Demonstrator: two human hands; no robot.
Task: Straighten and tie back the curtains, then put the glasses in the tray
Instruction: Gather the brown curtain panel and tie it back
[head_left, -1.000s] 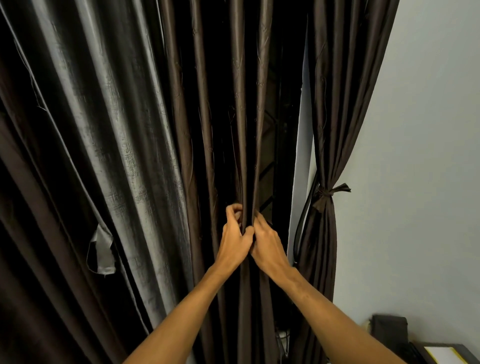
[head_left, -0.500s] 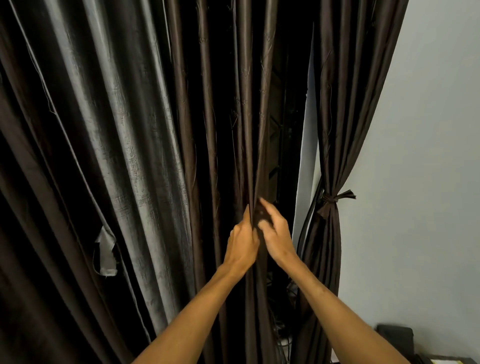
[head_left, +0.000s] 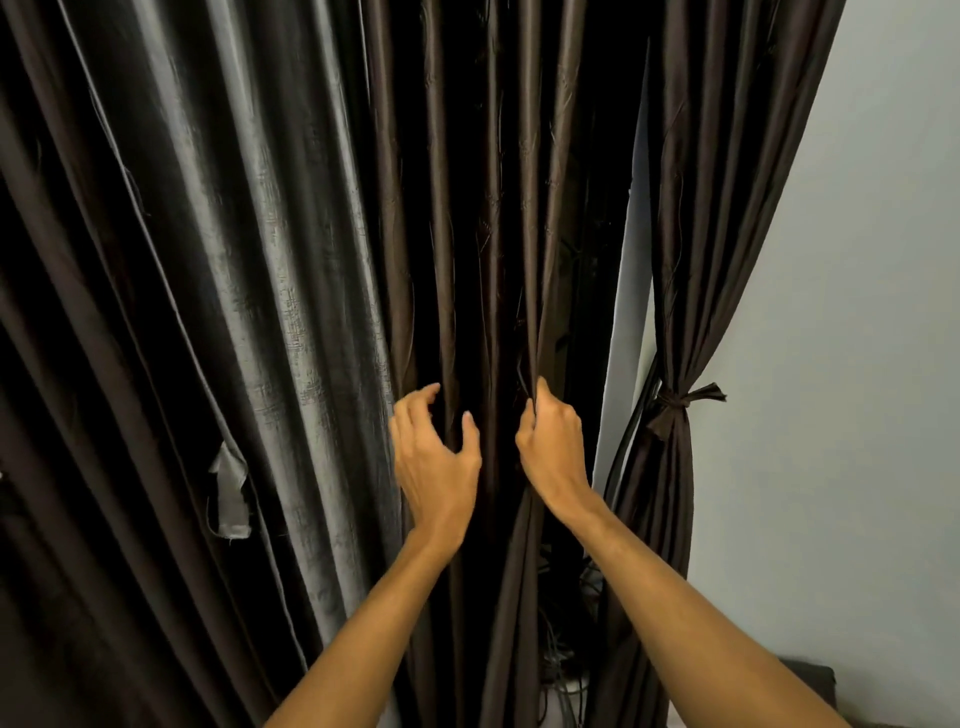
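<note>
Left hand (head_left: 436, 462): fingers spread, holding nothing.
Right hand (head_left: 553, 447): pinches loose curtain (head_left: 524, 208) fold.
Tied curtain (head_left: 675, 493): one, at right.

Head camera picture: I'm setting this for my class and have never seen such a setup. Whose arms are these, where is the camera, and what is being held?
There is no machine here. A person wears one wide-angle camera on the head, looking forward and down, so the two bare arms are the wearer's own. The right hand pinches a fold of the dark curtain. The left hand holds nothing; its fingers are spread and loosely curled at the folds beside it. Further right, a tied curtain is gathered by a tie next to the pale wall. No glasses or tray show in this picture.
</note>
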